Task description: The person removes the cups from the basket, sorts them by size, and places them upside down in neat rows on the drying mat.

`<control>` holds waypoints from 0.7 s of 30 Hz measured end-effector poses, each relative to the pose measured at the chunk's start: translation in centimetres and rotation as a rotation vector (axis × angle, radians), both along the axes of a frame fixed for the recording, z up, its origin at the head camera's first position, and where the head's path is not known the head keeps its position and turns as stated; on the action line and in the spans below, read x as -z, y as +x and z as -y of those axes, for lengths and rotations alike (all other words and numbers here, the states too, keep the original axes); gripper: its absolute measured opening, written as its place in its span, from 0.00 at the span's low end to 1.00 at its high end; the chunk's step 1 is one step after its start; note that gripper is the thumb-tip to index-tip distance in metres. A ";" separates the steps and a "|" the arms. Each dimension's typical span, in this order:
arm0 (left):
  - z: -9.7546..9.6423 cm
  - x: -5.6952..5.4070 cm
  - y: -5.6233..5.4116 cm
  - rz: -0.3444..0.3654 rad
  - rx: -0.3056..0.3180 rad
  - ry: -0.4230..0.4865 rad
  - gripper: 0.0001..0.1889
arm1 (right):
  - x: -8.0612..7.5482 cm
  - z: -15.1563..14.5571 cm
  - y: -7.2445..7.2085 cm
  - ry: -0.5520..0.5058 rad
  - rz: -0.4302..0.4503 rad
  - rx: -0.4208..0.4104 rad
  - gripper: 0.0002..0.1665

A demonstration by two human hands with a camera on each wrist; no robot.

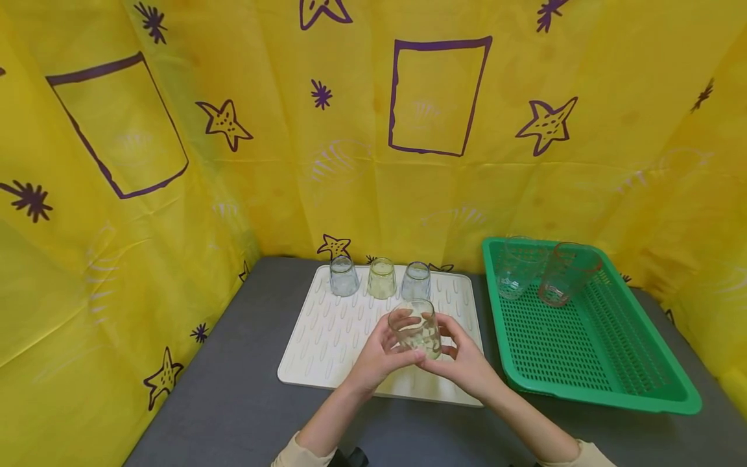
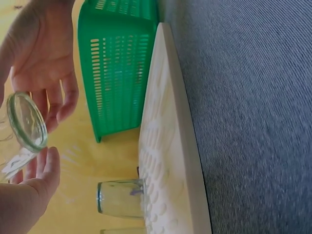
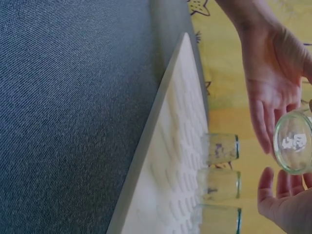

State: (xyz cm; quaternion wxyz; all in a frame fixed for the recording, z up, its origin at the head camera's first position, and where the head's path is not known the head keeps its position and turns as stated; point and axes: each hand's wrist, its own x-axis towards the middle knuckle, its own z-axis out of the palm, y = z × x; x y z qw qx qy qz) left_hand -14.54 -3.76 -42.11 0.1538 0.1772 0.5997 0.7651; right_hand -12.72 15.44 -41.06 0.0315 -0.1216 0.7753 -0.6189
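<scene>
A clear greenish drinking glass point(image 1: 415, 331) is held between both hands above a white ridged draining tray point(image 1: 327, 353), its mouth tilted up. My left hand point(image 1: 376, 357) grips it from the left, with the thumb across the front near the base. From the other side, my right hand point(image 1: 463, 360) curls its fingers round the glass, thumb low at the base. Both wrist views show the round base from below, well above the tray. Along the tray's back edge stand three upside-down tumblers: a bluish one point(image 1: 344, 279), a yellowish one point(image 1: 382, 280) and another bluish one point(image 1: 417, 283).
To the right sits a green slotted plastic basket point(image 1: 601, 402). In its back part stand a clear glass point(image 1: 513, 275) and a glass with a reddish tint point(image 1: 560, 285). The dark grey tabletop point(image 1: 233, 383) is bordered by a yellow patterned curtain point(image 1: 350, 194) behind and at both sides.
</scene>
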 end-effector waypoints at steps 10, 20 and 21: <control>2.6 -1.9 -0.9 -0.177 0.071 -0.179 0.41 | 0.2 -1.5 0.1 0.192 -0.110 -0.044 0.42; 3.0 -3.8 -1.3 -0.349 0.124 -0.518 0.37 | 0.7 -2.2 0.1 0.306 -0.263 -0.124 0.42; 3.0 -3.8 -1.3 -0.350 0.128 -0.525 0.37 | 0.8 -2.2 0.1 0.309 -0.271 -0.132 0.42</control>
